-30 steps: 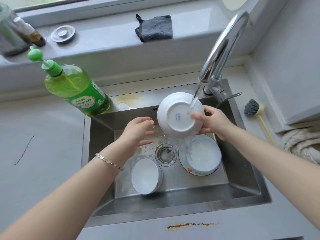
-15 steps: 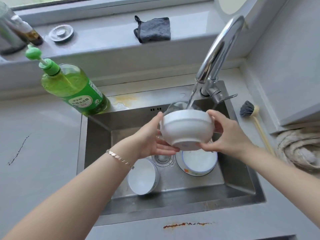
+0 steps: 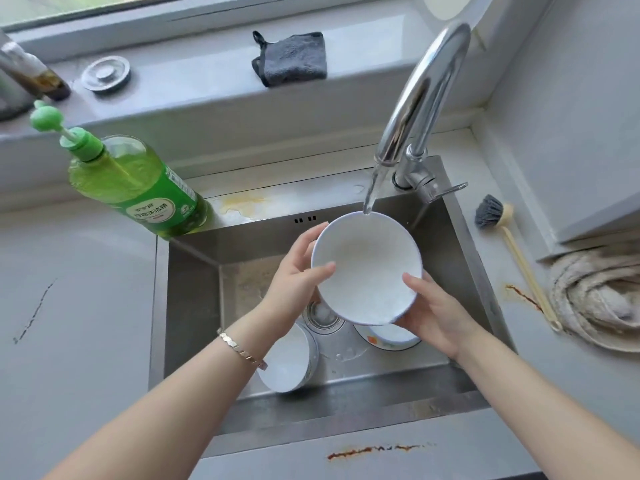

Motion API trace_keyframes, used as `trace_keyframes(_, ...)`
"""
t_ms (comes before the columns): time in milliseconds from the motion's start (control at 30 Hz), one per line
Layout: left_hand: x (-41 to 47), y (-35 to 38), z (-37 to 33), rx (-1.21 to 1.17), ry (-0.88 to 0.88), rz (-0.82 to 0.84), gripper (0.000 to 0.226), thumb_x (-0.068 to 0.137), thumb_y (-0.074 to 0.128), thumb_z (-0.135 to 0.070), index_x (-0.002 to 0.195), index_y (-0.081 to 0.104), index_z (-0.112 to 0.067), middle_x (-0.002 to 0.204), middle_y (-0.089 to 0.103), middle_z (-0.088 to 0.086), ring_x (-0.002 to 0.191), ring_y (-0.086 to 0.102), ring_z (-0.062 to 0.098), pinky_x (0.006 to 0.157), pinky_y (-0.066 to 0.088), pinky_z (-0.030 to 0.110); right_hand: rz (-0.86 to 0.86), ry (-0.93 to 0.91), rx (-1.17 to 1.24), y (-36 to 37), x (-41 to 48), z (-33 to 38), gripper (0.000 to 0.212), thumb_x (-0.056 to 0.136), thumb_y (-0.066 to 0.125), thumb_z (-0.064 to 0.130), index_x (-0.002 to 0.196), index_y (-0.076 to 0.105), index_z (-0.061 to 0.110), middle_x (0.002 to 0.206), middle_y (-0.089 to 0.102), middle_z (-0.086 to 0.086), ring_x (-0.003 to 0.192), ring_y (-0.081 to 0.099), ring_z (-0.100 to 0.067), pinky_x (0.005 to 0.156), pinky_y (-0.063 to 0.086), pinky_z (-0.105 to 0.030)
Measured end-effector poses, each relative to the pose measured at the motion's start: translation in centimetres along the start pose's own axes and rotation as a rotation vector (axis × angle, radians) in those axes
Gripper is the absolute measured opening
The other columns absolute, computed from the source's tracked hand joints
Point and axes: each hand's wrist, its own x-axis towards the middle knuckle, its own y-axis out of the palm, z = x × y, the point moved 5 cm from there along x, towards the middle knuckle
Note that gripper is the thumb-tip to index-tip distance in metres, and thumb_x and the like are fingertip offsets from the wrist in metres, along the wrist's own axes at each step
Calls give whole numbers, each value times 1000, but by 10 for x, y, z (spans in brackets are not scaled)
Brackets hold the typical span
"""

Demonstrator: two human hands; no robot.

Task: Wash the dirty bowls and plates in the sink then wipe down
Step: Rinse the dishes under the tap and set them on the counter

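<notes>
A white bowl (image 3: 365,268) is held over the steel sink (image 3: 194,289), its inside tilted toward me. My left hand (image 3: 298,275) grips its left rim with the thumb inside. My right hand (image 3: 433,310) grips the lower right rim, thumb over the edge. Water runs from the chrome faucet (image 3: 415,98) onto the bowl's far rim. A second white bowl (image 3: 289,362) sits at the sink's front left. Under the held bowl lies a plate (image 3: 388,339) with a bowl on it, mostly hidden.
A green dish soap bottle (image 3: 135,185) stands at the sink's back left corner. A grey cloth (image 3: 294,57) and a metal sink stopper (image 3: 105,74) lie on the sill. A dish brush (image 3: 495,220) and a bundled rag (image 3: 599,296) lie on the counter to the right.
The bowl was bottom-up under the stream, then turned upright, and now its inside faces me. My left hand came onto its rim, and my right hand shifted to the lower right edge.
</notes>
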Motion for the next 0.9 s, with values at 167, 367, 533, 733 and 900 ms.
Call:
trace_keyframes(167, 6, -23, 9, -1, -84, -82, 37, 97, 43, -29, 131, 35, -42, 139, 46, -10, 115, 54, 8, 94, 48, 38, -257, -306, -378, 18, 6, 27, 56, 68, 74, 18, 115, 55, 41, 98, 66, 0, 84, 64, -15, 59, 56, -31)
trace_keyframes(367, 1, -33, 35, -47, -338, -254, 46, 100, 36, -37, 142, 32, -20, 144, 41, 6, 119, 52, 25, 88, 49, 38, -428, -296, -564, 34, 8, 54, 26, 88, 55, 14, 103, 59, 35, 83, 62, 1, 67, 60, -16, 54, 57, -32)
trace_keyframes(533, 4, -11, 26, -257, -466, -35, 50, 95, 37, -49, 131, 49, -15, 109, 61, 17, 79, 66, 31, 60, 59, 38, -383, 43, -144, 18, 0, 22, 15, 93, 40, 15, 102, 51, 9, 85, 55, -15, 67, 59, -27, 52, 58, -33)
trace_keyframes(733, 12, -1, 16, -126, -365, -1, 26, 95, 45, -39, 116, 50, -24, 114, 58, 15, 72, 69, 27, 56, 58, 35, -288, -18, -186, 9, 1, 20, 22, 97, 39, 16, 114, 53, 13, 101, 61, -11, 78, 63, -24, 61, 58, -29)
trace_keyframes(900, 17, -4, 19, -120, -276, -127, 27, 93, 54, -24, 119, 48, -28, 109, 60, 6, 70, 70, 24, 54, 58, 39, -475, -245, -458, -20, 19, 75, 50, 98, 43, 18, 145, 27, 10, 135, 44, -3, 125, 44, -16, 100, 41, -31)
